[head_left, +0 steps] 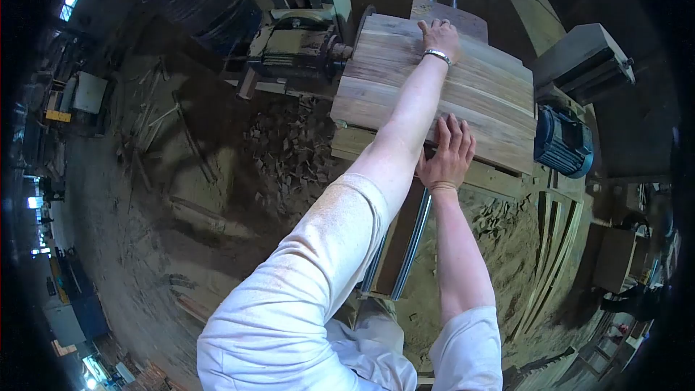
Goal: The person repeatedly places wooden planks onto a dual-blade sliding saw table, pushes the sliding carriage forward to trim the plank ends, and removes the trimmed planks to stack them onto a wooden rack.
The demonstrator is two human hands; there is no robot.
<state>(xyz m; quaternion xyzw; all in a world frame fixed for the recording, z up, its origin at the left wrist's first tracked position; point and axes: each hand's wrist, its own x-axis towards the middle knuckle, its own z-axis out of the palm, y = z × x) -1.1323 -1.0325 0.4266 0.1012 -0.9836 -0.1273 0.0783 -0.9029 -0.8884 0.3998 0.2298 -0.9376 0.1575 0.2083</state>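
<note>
A layer of wooden boards, lying side by side, rests on a machine between two motors. My left hand, with a metal band at the wrist, reaches across to the boards' far edge. Its thumb points left, and its fingers look bent over that edge, their tips partly hidden. At the near edge, my right hand lies with its fingers stretched over the top of the boards and its thumb low on the left side. Below the near edge, a paler wooden piece shows.
A dusty motor sits left of the boards, a blue motor right. Metal rails run toward my legs. Wood offcuts and sawdust cover the floor. Long strips lie at the right.
</note>
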